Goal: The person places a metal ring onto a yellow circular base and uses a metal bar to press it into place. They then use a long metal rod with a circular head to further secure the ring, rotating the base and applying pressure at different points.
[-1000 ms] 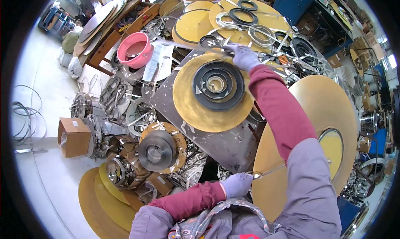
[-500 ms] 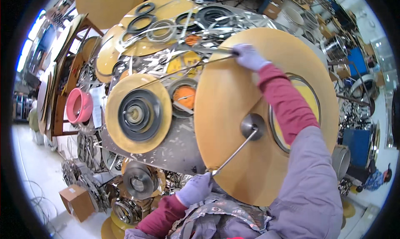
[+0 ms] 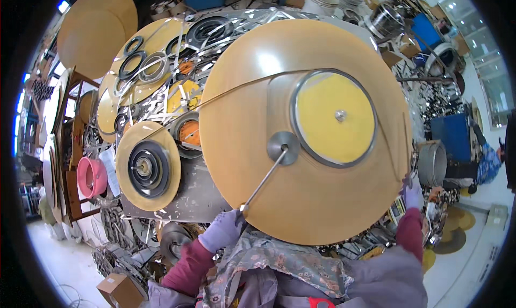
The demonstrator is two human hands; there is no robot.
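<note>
In a pale purple glove, my left hand [image 3: 221, 230] is wrapped round the handle end of a thin metal rod [image 3: 264, 180]. The rod's round grey disc [image 3: 283, 148] rests on a large tan turntable [image 3: 242, 125]. A long, thin metal strip [image 3: 236, 91] runs from a coil on the small tan disc [image 3: 127, 187] across the turntable and over the top of a metal ring [image 3: 295, 114] around a yellow centre [image 3: 328, 106]. At the turntable's right rim, my gloved right hand [image 3: 413, 194] is closed on the strip, its fingers slightly blurred.
Dark rings [image 3: 209, 31] and loose strip scraps cover the table's far left. Between the discs sits a ring with an orange centre [image 3: 189, 132]. A pink basin [image 3: 92, 177] stands at the left, a cardboard box [image 3: 121, 292] at lower left, and a grey metal cylinder [image 3: 431, 164] at right.
My right hand has moved from the turntable's far side to its right rim, drawing the strip across. My left hand still grips the rod. The whole view has shifted.
</note>
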